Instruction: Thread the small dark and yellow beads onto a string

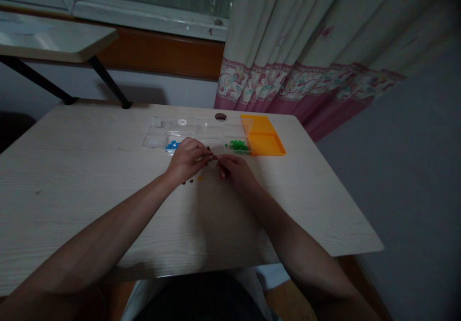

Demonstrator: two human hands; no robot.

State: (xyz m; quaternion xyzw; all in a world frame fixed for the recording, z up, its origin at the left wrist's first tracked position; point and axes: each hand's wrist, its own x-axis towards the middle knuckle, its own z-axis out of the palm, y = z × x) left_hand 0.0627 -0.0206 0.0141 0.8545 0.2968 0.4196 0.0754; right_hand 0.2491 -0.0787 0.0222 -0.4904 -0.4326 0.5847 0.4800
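My left hand (188, 158) and my right hand (237, 169) meet above the table, fingertips almost touching. Both are closed in a pinch around something small and brownish that I cannot make out. Right behind them lies a clear plastic compartment box (209, 129). Small blue pieces (172, 145) sit in its front compartment beside my left hand, partly hidden by it. Small green pieces (239, 145) fill part of a front compartment behind my right hand. Below my left hand, a few tiny dark pieces (191, 181) and a yellow piece (200, 178) lie on the tabletop.
An orange plastic case (265, 141) adjoins the box's right end. Behind the box is a dark oval object (221, 117). The pale wooden table (306, 205) ends near a curtain (273, 80) and wall. A raised shelf (57, 37) on black legs stands at the back left.
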